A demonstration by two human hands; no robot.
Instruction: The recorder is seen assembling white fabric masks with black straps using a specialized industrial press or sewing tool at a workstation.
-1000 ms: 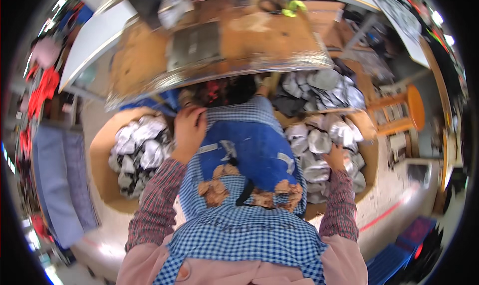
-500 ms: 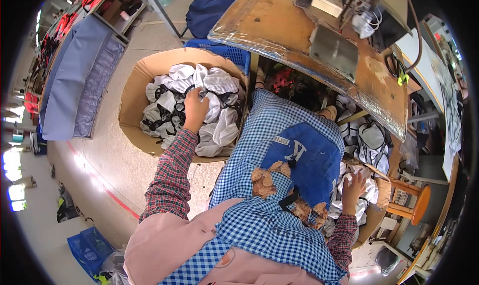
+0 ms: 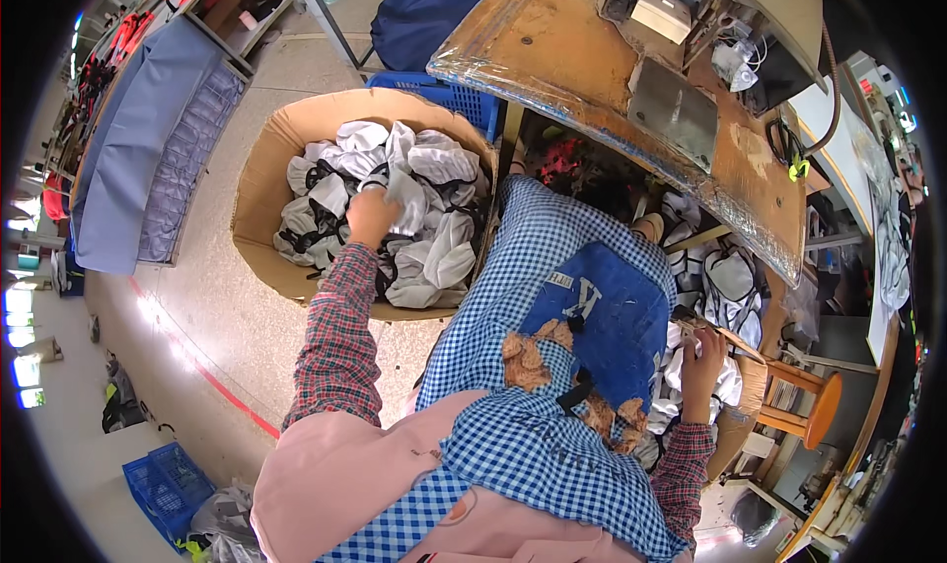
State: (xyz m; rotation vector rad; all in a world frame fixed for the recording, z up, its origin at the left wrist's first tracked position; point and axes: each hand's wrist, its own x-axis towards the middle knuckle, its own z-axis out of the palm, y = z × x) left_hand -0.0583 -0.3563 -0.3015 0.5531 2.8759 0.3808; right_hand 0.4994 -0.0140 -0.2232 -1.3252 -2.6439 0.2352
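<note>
My left hand [image 3: 371, 218] is closed on a white fabric piece [image 3: 405, 200], lifted a little at the middle of the pile. Around it lie many white pieces with black edging [image 3: 441, 259] in a large cardboard box [image 3: 258, 208] on my left. My right hand [image 3: 701, 374] is over a second cardboard box [image 3: 747, 405] on my right, beside more white fabric pieces [image 3: 728, 381]. Its fingers are bent and look apart, with nothing plainly held. A blue cloth patch [image 3: 602, 312] on the checked apron covers my lap.
A worn wooden worktable [image 3: 552, 45] stands ahead, its edge wrapped in clear film. Behind the left box is a blue plastic crate [image 3: 444, 98]. An orange wooden stool [image 3: 821, 410] is at the right. Grey-blue cloth [image 3: 148, 159] hangs over a rack at the far left.
My left hand has closed on a white piece and drawn it slightly up and toward me. My right hand has shifted slightly up, and its fingers have bent more.
</note>
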